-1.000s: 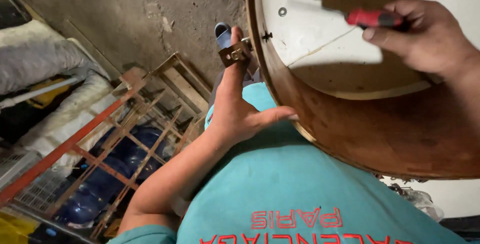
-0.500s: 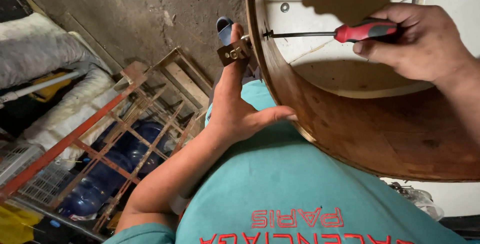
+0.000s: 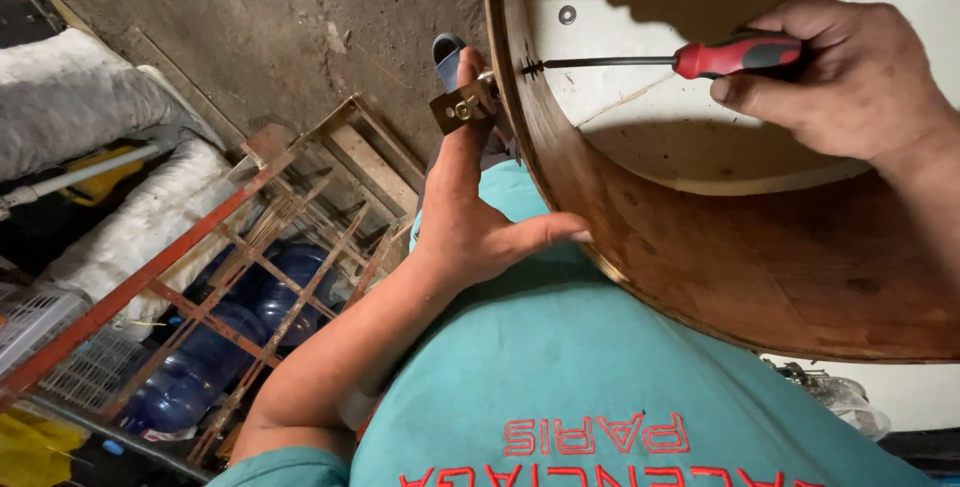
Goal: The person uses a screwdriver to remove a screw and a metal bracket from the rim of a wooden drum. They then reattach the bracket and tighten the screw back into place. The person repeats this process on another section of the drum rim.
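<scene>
A round wooden drum shell rests against my lap, its pale skin facing away. My left hand presses a small brass lug bracket against the outside of the shell, thumb spread along the rim. My right hand reaches inside the shell and grips a screwdriver with a red and black handle. Its thin shaft runs left, and the tip meets a screw in the shell wall just behind the bracket.
A concrete floor lies below. A red metal rack holds blue water bottles at the left. White sacks lie at the far left. A blue sandal shows near the bracket.
My right hand has swung the screwdriver from pointing away to lying level, bringing its tip to the screw in the shell wall. My left hand stays on the bracket.
</scene>
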